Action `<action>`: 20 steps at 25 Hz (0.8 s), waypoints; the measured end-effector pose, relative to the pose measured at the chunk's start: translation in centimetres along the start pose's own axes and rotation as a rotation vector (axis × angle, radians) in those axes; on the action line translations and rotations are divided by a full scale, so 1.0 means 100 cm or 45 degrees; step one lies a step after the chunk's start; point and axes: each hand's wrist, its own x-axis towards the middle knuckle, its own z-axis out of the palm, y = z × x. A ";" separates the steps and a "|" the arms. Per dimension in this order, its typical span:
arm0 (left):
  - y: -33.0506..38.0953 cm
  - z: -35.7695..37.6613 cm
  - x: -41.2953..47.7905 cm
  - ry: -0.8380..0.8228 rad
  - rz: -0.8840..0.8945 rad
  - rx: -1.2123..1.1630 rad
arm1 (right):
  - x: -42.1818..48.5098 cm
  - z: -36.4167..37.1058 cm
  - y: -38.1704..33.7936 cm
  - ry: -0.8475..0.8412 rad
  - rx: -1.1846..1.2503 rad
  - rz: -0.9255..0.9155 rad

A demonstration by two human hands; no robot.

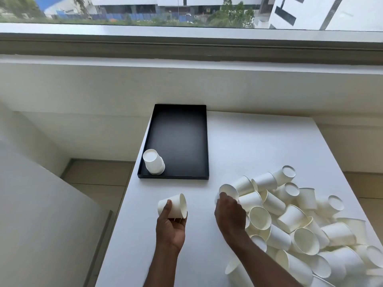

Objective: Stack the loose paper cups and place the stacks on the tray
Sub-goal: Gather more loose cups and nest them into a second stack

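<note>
A black tray [173, 177] lies on a white table [259, 141], at the table's left edge, its far end towards the wall under a window [186, 11]. In the tray's near left corner stands a short stack of cups [154, 163], white, nested and upside down, leaning slightly to the left.

In front of the tray, nearer the person, the left hand [171, 226] is turned palm up and grips a paper cup [176, 206] lying on its side, thumb over the top and fingers curled underneath. The cup's wide mouth points right.

In front of the tray's near right corner, the right hand [230, 214] reaches palm down and its fingers close on a second cup [229, 190]. That cup sits at the left edge of a pile of loose cups [300, 220]. The pile spreads over the table to the right of the tray and nearer the person, with cups tumbled on their sides at all angles.
</note>
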 end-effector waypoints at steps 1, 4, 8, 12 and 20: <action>-0.002 -0.003 -0.001 0.026 -0.010 0.008 | -0.003 -0.004 -0.002 0.107 0.168 -0.020; -0.009 -0.001 -0.008 0.014 -0.028 0.000 | -0.015 -0.024 -0.015 0.322 0.817 -0.023; -0.009 0.006 -0.019 -0.126 -0.001 -0.095 | -0.040 -0.023 -0.030 0.119 0.978 -0.192; -0.008 0.004 -0.021 -0.161 0.000 -0.083 | -0.046 -0.016 -0.032 -0.019 0.902 -0.282; -0.004 0.008 -0.021 -0.108 -0.019 -0.096 | -0.035 -0.005 0.006 0.071 0.267 -0.495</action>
